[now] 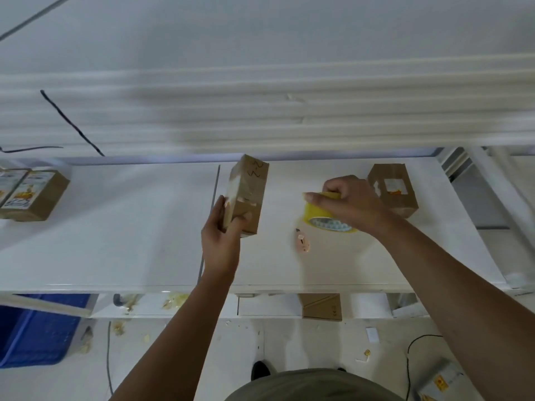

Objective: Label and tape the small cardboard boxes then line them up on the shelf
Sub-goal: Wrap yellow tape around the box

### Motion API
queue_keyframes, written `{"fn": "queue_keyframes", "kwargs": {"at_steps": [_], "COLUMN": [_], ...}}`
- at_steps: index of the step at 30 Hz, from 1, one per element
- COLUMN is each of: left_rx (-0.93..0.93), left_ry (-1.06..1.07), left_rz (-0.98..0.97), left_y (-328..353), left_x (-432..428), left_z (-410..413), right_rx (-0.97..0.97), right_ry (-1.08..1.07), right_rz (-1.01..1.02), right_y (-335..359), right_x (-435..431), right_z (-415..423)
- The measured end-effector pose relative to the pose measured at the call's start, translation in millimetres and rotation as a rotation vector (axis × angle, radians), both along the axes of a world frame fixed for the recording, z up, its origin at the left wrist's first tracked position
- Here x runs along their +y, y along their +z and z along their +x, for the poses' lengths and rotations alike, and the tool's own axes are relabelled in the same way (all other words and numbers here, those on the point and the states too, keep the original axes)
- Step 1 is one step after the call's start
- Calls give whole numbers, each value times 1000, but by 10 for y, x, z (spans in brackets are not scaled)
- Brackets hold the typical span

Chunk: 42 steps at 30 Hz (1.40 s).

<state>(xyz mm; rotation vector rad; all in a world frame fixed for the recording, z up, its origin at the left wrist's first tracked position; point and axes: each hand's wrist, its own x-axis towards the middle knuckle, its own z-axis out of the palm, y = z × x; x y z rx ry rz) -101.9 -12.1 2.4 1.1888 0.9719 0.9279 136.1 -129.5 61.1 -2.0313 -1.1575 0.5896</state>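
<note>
My left hand [223, 227] grips the lower end of a small brown cardboard box [249, 186], held tilted above the white shelf top [130, 227]; handwriting shows near its upper end. My right hand [350, 204] holds a yellow tape roll [318, 218] just over the surface, to the right of that box. Behind my right hand stands a second cardboard box [393, 189] with a white label. Two labelled boxes [31, 192] lie side by side at the far left edge.
A small pink cutter [303, 243] lies on the surface between my hands. A thin grey seam [212, 212] runs across the shelf top. Below, a blue bin [37, 334], a flat cardboard piece [321, 306], scraps and a black cable [411, 360] are on the floor.
</note>
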Motion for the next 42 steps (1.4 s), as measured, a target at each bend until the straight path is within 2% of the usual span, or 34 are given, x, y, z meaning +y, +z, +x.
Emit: {"fn": "queue_keyframes", "kwargs": {"at_steps": [2, 4, 6, 8, 18, 24, 29, 33, 35, 38, 40, 42], "left_rx": [-133, -292, -373, -423, -654, -645, -281, -133, -103, -181, -258, -299], "left_ry": [-110, -160, -165, -151, -271, -315, -240, -341, -327, -115, -45, -46], "left_rz": [-74, -241, -420, -506, -551, -553, -281, -75, 2, -136, -296, -366], "left_y": [47, 117, 179, 200, 373, 408, 347, 476, 499, 498, 479, 473], "left_x": [-64, -168, -252, -282, -400, -348, -305, -268, -254, -251, -218, -202], "left_z": [-5, 22, 29, 11, 21, -60, -111, -92, -53, 5, 1, -18], "right_rx": [9, 44, 47, 34, -27, -82, -78, -73, -81, -3, 214, 449], "right_ry": [-25, -9, -10, -10, -23, -57, -82, -115, -123, -77, 82, 228], "right_rz": [-70, -77, -55, -51, -49, -38, 87, 99, 78, 97, 160, 233], "right_y": [-45, -51, -14, 2, 70, 93, 94, 150, 174, 213, 253, 237], "right_x": [-44, -50, -30, -13, 137, 166, 146, 176, 185, 126, 0, -128], "right_z": [-32, -87, -151, -187, -370, -473, -547, -521, -521, -497, -474, -463]}}
